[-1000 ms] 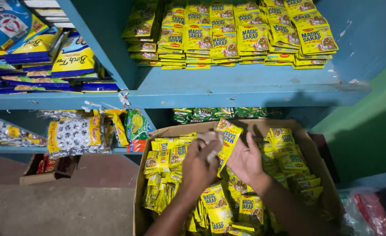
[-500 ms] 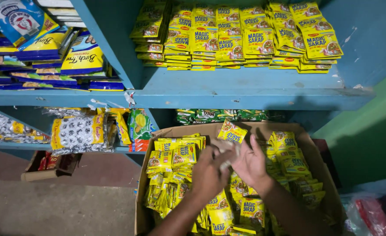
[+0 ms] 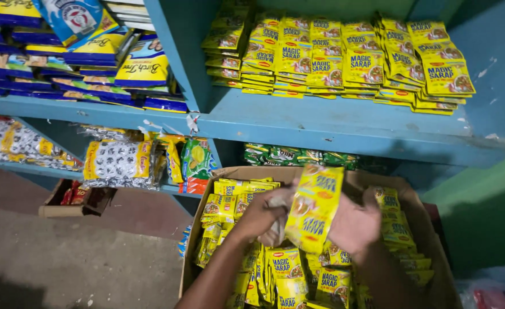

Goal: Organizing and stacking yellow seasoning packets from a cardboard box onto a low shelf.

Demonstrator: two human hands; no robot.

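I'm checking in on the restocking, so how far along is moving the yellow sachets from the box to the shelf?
Done: stacks of yellow sachets already fill much of the blue shelf. In hand: the left hand and right hand lift a strip of yellow sachets above the cardboard box. Left: the box is mostly full, so roughly midway at best.

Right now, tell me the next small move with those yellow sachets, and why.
Probably lift the strip of yellow sachets up toward the blue shelf. Both the left hand and right hand already hold it clear above the cardboard box, and matching yellow packets sit stacked there.
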